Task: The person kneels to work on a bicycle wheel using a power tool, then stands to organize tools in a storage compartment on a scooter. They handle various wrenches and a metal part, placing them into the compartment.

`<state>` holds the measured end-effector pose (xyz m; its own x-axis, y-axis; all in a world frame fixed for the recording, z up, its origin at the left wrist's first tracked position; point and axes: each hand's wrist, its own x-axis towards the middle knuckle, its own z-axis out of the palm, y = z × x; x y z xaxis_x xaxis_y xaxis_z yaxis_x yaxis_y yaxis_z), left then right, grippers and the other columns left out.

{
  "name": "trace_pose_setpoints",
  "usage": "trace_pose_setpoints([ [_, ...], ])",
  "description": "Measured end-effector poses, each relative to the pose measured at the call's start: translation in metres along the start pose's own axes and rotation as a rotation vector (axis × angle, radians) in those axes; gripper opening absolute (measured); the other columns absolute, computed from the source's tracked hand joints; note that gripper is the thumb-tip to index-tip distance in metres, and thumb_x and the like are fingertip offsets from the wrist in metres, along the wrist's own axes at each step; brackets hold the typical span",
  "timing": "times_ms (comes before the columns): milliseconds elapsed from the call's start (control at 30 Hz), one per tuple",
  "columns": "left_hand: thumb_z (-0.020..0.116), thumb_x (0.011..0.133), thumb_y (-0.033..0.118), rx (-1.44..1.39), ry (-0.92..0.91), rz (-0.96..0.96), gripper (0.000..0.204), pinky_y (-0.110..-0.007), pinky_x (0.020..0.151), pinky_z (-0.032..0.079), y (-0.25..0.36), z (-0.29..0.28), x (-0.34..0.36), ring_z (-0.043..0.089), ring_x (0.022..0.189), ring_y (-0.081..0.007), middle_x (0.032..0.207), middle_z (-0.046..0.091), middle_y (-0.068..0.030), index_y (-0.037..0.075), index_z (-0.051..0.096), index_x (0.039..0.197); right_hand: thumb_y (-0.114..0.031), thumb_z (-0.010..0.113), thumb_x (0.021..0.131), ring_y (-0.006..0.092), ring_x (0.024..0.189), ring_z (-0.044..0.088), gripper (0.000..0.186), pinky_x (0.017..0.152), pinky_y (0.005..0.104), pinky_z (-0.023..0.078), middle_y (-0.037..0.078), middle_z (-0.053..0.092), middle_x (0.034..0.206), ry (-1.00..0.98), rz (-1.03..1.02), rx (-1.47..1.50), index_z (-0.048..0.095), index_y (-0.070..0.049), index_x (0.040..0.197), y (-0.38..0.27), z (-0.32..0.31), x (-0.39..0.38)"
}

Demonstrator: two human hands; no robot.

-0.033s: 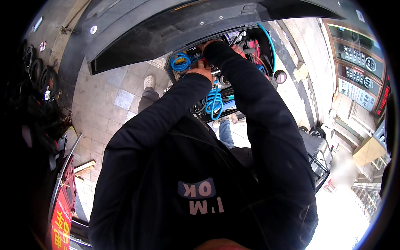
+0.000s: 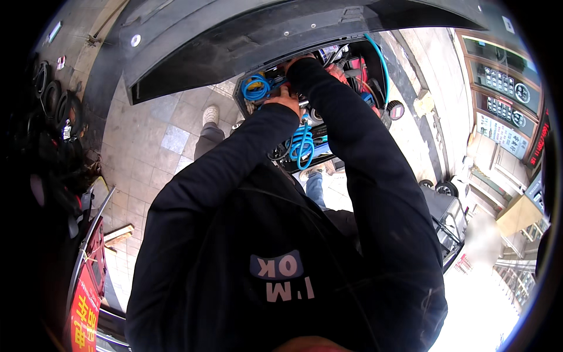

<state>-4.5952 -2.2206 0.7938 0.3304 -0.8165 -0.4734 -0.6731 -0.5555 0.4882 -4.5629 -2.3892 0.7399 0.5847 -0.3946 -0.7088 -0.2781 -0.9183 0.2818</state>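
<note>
Hiding partly behind sleeve (image 2: pixel 321 88); right hand (image 2: pixel 298 60)

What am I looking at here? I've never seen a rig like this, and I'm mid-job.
There is no machine: a person works bare-handed. A fisheye camera on their head looks down, so straight edges bend near the rim. The left hand and right hand reach into an open black box; a big dark panel spans the picture's top. In the crowded box lie a coiled blue hose and, farther left, another blue coil. The right hand is mostly hidden; what either holds, if anything, I can't tell.
</note>
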Motion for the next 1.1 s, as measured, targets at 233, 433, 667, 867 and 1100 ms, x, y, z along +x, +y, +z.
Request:
trace_pose_setpoints([
  [233,0.055,0.092,0.049,0.037,-0.129,0.026,0.060,-0.058,0.094,0.050,-0.004,0.008,-0.001,0.056,0.124,-0.0417,0.157,0.028,-0.0210,0.012,0.056,0.139,-0.041,0.037,0.104,0.0418,0.140,0.039,0.051,0.098,0.0759,0.032,0.009,0.038,0.157,-0.203,0.150,-0.087,0.043,-0.021,0.151,-0.022,0.005,0.015],
  [433,0.057,0.092,0.049,-0.017,-0.093,-0.032,0.063,-0.062,0.090,0.049,-0.003,-0.008,-0.002,0.056,0.124,-0.0431,0.159,0.027,-0.0196,0.010,0.054,0.142,-0.036,0.035,0.105,0.0460,0.139,0.039,0.050,0.096,0.0807,0.030,0.012,0.037,0.157,-0.004,0.288,0.110,0.043,-0.018,0.151,-0.017,0.005,0.034],
  [667,0.058,0.090,0.051,-0.016,-0.079,-0.023,0.066,-0.057,0.090,0.051,-0.010,-0.002,-0.002,0.061,0.115,-0.0423,0.153,0.038,-0.0189,0.013,0.049,0.144,-0.041,0.039,0.103,0.0414,0.139,0.041,0.053,0.095,0.0765,0.036,0.011,0.040,0.155,-0.148,0.330,0.044,0.044,-0.016,0.150,-0.017,0.000,0.028],
  [867,0.071,0.082,0.054,-0.250,0.174,-0.023,0.085,-0.046,0.083,0.056,-0.019,-0.001,-0.013,0.069,0.101,-0.0353,0.118,0.065,-0.0201,0.005,0.041,0.144,-0.031,0.048,0.099,0.0394,0.108,0.067,0.037,0.083,0.0631,0.051,0.021,0.068,0.120,0.063,-0.060,-0.157,0.058,-0.017,0.132,-0.015,-0.044,-0.080],
  [1100,0.076,0.076,0.056,-0.375,0.141,-0.050,0.120,-0.045,0.075,0.058,-0.028,-0.006,-0.017,0.072,0.081,-0.0363,0.107,0.070,-0.0212,0.013,0.000,0.158,-0.010,0.065,0.078,0.0309,0.088,0.071,0.028,0.077,0.0424,0.054,0.011,0.072,0.087,0.553,-0.427,0.169,0.066,-0.016,0.105,0.016,-0.091,-0.215],
])
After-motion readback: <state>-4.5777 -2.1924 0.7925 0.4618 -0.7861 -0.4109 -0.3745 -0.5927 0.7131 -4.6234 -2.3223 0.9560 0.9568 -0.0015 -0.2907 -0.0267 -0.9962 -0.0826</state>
